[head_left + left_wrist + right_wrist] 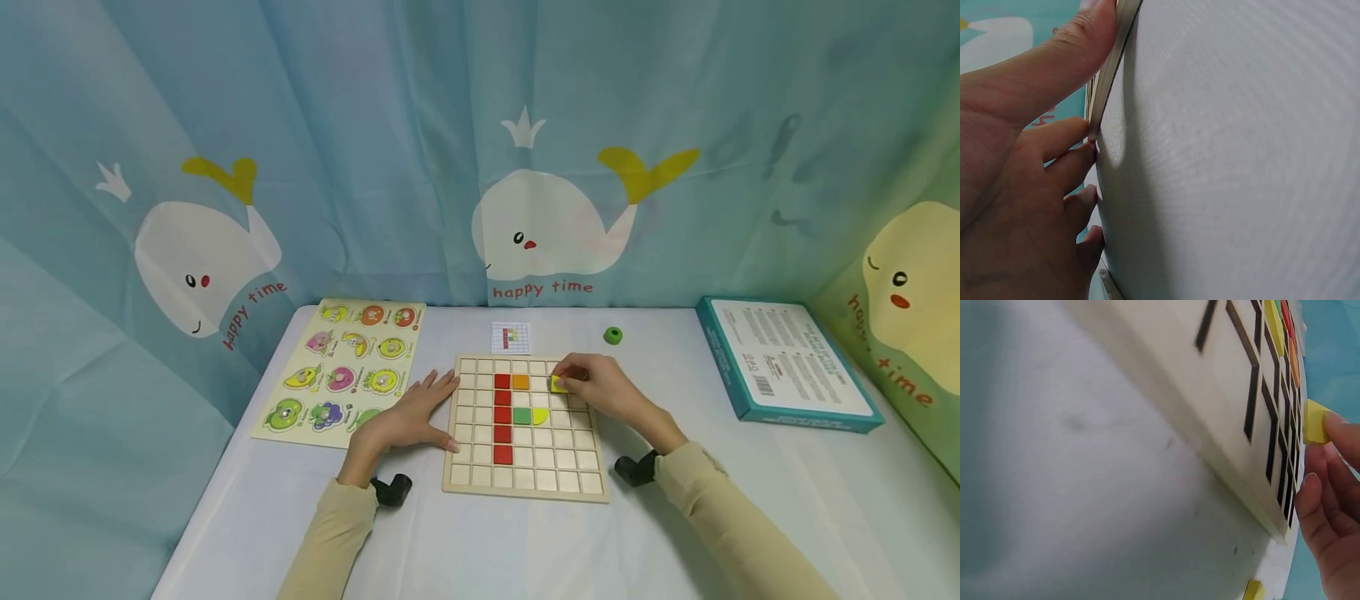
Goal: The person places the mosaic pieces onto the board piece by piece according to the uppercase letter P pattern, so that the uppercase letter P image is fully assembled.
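A wooden grid board (527, 493) lies in the middle of the table. My left hand (408, 421) rests at its left edge with fingers spread, thumb (1079, 47) against the rim in the left wrist view. Over the board's upper right squares my right hand (611, 389) pinches a yellow block (1315, 422) between thumb and fingertips. A column of red squares (502, 415) sits in the grid. Beside its top square is an orange square (521, 382). Lower down, a green square (522, 416) adjoins a rounded yellow piece (540, 416).
A small pattern card (511, 337) lies behind the board, and a green bead-like piece (612, 335) to its right. A fruit puzzle board (411, 329) is at the left, a teal box (795, 362) at the right. Another yellow piece (1253, 590) shows low in the right wrist view.
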Demonstrator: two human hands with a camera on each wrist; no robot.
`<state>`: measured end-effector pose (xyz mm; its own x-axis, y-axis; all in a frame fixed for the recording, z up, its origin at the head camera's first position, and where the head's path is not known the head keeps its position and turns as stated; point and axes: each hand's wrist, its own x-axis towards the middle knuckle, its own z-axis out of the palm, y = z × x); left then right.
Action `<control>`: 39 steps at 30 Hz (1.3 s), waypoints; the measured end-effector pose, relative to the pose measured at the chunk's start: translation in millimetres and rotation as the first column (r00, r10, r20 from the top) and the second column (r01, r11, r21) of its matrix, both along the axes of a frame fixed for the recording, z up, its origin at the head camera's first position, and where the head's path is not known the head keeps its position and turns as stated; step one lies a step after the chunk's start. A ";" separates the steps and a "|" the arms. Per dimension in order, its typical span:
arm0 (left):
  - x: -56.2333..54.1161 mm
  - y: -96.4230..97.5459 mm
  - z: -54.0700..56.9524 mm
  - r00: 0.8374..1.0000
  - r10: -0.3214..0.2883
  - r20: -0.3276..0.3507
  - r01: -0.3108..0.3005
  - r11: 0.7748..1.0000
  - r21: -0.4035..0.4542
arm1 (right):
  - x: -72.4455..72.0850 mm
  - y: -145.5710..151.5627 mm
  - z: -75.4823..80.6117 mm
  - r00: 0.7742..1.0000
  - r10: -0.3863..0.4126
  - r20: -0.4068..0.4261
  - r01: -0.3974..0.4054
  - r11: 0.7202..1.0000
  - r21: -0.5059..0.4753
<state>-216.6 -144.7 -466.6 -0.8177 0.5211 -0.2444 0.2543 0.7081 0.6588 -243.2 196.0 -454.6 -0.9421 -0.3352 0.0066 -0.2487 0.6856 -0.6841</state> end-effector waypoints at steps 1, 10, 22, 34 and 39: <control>0.1 0.2 0.5 1.000 -0.002 -0.003 0.002 1.000 0.001 | -1.6 -1.8 0.0 1.000 0.005 0.002 -0.005 1.000 0.001; -0.3 1.7 2.2 1.000 -0.020 -0.023 0.020 1.000 -0.003 | -13.4 -20.3 -1.3 0.999 0.052 -0.010 -0.052 0.998 0.023; -1.0 2.4 2.5 1.000 -0.017 -0.020 0.017 1.000 0.008 | -17.0 -22.5 -4.6 0.994 0.083 -0.076 -0.077 0.994 0.076; -0.1 0.8 -1.8 1.000 0.010 -0.001 -0.010 1.000 0.017 | -14.1 -22.7 -5.3 0.997 0.062 -0.046 -0.060 0.996 0.060; -0.2 -0.2 -4.4 1.000 0.019 0.000 -0.019 1.000 0.018 | -9.7 -19.1 -2.4 0.999 0.028 -0.031 -0.027 0.999 0.044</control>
<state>-216.8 -144.9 -471.0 -0.8278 0.5097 -0.2346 0.2412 0.7007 0.6714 -252.9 176.9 -457.0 -0.9320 -0.3618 0.0213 -0.2893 0.7075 -0.6448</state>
